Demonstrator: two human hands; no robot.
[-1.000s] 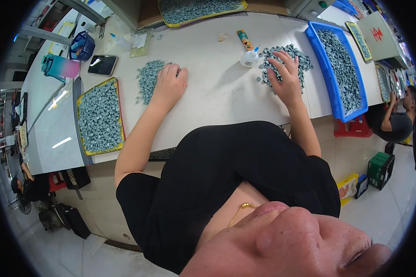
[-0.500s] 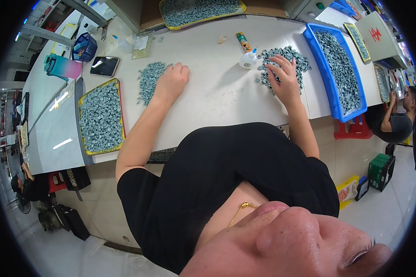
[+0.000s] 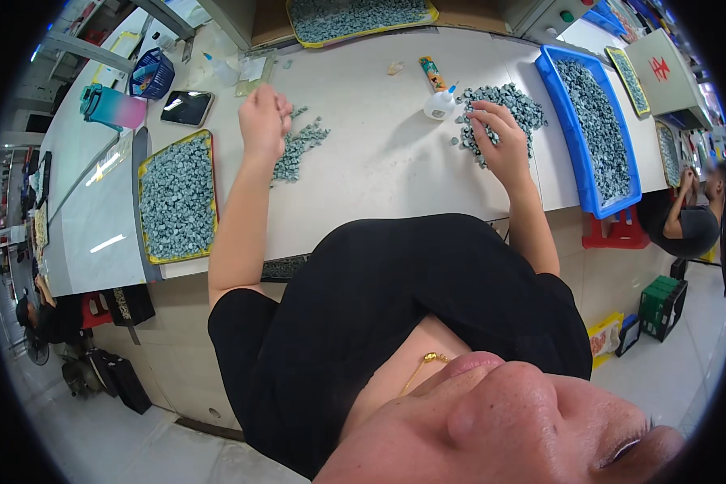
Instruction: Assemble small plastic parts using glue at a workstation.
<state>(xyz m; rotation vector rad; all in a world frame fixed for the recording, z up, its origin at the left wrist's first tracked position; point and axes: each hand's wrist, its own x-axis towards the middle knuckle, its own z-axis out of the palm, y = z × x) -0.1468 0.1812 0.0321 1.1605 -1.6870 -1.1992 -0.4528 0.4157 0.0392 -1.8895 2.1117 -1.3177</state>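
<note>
Left hand (image 3: pixel 262 121) curled, right hand (image 3: pixel 505 145) loosely open: one slip risked tipping the bottle (image 3: pixel 439 106) toward my tabletop's (image 3: pixel 355 97) far edge.

- The grey-green chips (image 3: pixel 515 103) look like rough stone, mostly matt.
- Blue tray (image 3: pixel 572 139): smooth plastic, faintly glossy.
- Tabletop (image 3: pixel 363 121): pale, smooth, softly shiny.
- Phone (image 3: pixel 187 108): glassy, mirror-like front.
- Black shirt (image 3: pixel 395 266): matt cloth.
- Necklace (image 3: pixel 432 356): shiny gold-coloured metal.

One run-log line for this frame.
left hand: curled at left stone pile | right hand: at right stone pile | bottle: between hands
</note>
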